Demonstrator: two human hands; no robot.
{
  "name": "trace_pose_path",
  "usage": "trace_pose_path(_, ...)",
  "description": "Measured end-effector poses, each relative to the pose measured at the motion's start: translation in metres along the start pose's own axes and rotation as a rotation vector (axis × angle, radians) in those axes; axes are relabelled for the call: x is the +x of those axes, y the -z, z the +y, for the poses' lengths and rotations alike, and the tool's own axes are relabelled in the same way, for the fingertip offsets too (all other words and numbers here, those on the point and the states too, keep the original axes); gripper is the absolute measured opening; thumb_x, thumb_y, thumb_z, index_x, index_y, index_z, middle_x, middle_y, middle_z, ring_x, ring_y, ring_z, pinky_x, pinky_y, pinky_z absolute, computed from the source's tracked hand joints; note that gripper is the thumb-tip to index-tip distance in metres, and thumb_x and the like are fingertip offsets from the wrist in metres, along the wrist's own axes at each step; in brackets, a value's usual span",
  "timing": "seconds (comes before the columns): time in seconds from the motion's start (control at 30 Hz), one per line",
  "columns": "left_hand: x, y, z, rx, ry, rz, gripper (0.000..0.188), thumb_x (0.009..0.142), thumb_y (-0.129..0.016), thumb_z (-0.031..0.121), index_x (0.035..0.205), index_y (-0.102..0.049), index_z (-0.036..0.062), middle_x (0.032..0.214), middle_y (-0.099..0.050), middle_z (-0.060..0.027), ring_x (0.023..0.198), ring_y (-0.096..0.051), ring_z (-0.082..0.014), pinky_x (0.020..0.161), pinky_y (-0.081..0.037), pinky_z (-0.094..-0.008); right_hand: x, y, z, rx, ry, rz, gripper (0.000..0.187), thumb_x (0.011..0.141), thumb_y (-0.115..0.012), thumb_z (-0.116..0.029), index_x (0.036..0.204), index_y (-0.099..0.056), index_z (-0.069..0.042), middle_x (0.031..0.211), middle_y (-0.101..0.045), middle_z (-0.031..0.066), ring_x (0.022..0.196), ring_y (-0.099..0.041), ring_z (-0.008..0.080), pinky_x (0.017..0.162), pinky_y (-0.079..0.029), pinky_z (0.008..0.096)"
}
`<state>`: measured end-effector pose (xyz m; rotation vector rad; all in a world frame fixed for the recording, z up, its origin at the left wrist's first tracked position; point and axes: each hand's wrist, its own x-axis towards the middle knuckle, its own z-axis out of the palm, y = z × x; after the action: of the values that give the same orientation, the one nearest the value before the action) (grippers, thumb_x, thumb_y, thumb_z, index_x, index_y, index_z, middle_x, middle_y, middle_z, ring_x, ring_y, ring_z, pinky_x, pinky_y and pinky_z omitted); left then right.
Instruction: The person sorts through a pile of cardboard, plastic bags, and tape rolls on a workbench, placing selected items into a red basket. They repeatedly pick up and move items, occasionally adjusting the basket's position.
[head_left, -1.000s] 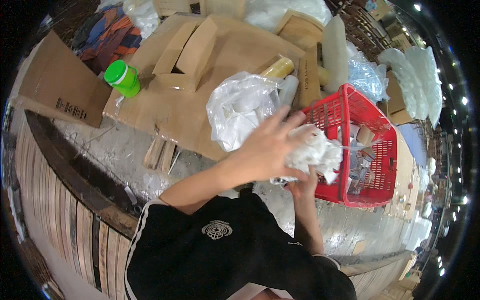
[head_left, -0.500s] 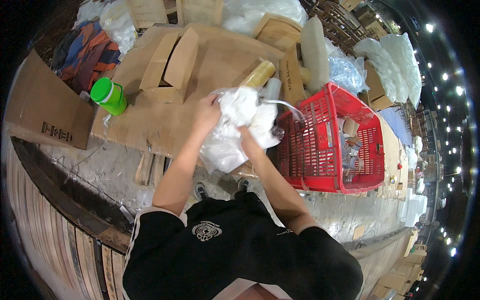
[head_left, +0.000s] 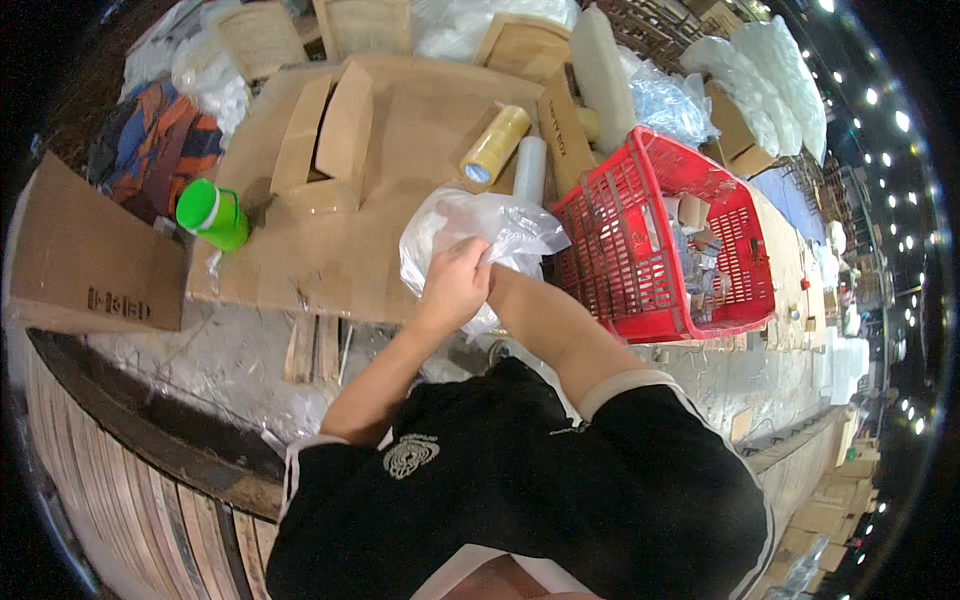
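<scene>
My left hand (head_left: 458,282) is closed on the gathered edge of a clear plastic bag (head_left: 520,228) at the near edge of the cardboard-covered table. White, soft-looking contents show through the bag's left side. My right forearm reaches into the bag's mouth beside the left fist. Through the cloudy film my right hand (head_left: 462,217) is only a faint shape, so its fingers cannot be made out. Just beyond the bag lie a thick roll of yellowish tape (head_left: 497,145) and a roll of clear film (head_left: 530,170).
A red plastic basket (head_left: 612,240) with small items stands right of the bag. An open cardboard box (head_left: 318,195) and a green jug (head_left: 213,215) are on the table's left. Wooden panels (head_left: 365,25) and wrapped bundles line the back. A large carton (head_left: 95,250) stands far left.
My right hand has gone into the bag, and my left hand has come down to grip its edge. The white contents, bunched up before, now lie inside under the film. The view has shifted slightly.
</scene>
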<state>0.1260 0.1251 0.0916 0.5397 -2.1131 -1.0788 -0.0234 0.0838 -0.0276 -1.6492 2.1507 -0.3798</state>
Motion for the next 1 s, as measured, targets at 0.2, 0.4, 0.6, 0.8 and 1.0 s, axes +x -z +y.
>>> trace_pose_path(0.2, -0.007, -0.014, -0.040, -0.245, 0.287, 0.355, 0.027, 0.098, -0.067, 0.015, 0.119, -0.065, -0.0023, 0.101, -0.071, -0.0217, 0.095, -0.070, -0.0380, 0.090, -0.055, -0.0426, -0.015, 0.030, -0.006, 0.121, -0.063, -0.131, 0.065, 0.100, -0.061, -0.035, 0.145, -0.045, 0.008, 0.146, -0.051, 0.0290, 0.137, -0.051, 0.0378, 0.113, -0.042, 0.0441)
trace_pose_path(0.4, 0.011, -0.026, -0.046, 0.069, 0.179, 0.192, 0.068, 0.084, -0.087, 0.030, 0.137, -0.056, -0.0011, 0.134, -0.058, -0.0219, 0.130, -0.053, -0.0434, 0.109, -0.043, -0.0494, -0.097, 0.084, 0.019, 0.334, -0.051, -0.183, 0.085, 0.100, -0.062, -0.036, 0.158, -0.026, 0.014, 0.155, -0.044, 0.0373, 0.146, -0.046, 0.0418, 0.121, -0.037, 0.0421)
trace_pose_path(0.6, 0.034, -0.055, -0.039, 0.658, 0.155, 0.225, 0.079, 0.078, -0.087, 0.024, 0.143, -0.050, -0.0002, 0.129, -0.060, -0.0208, 0.125, -0.055, -0.0426, 0.105, -0.044, -0.0531, -0.202, 0.169, 0.013, 0.179, 0.121, -0.003, 0.058, 0.096, -0.069, -0.023, 0.146, -0.055, 0.001, 0.129, -0.067, 0.0289, 0.116, -0.069, 0.0382, 0.104, -0.052, 0.0442)
trace_pose_path(0.8, 0.047, -0.079, -0.047, 0.737, 0.256, 0.241, 0.080, 0.081, -0.084, 0.018, 0.148, -0.045, -0.0059, 0.143, -0.058, -0.0276, 0.127, -0.055, -0.0462, 0.110, -0.043, -0.0517, -0.280, 0.339, 0.107, 0.029, 0.055, 0.484, 0.032, 0.095, -0.070, -0.024, 0.123, -0.074, -0.011, 0.099, -0.078, 0.0140, 0.088, -0.077, 0.0294, 0.080, -0.060, 0.0407)
trace_pose_path(1.0, 0.047, -0.095, 0.002, 0.728, 0.578, 0.080, 0.075, 0.091, -0.077, 0.017, 0.155, -0.042, -0.0028, 0.151, -0.053, -0.0273, 0.140, -0.047, -0.0465, 0.118, -0.038, -0.0516, -0.226, 0.418, 0.368, -0.528, -0.190, 0.323, 0.075, 0.086, -0.078, -0.041, 0.148, -0.053, -0.007, 0.124, -0.070, 0.0253, 0.114, -0.070, 0.0371, 0.099, -0.054, 0.0461)
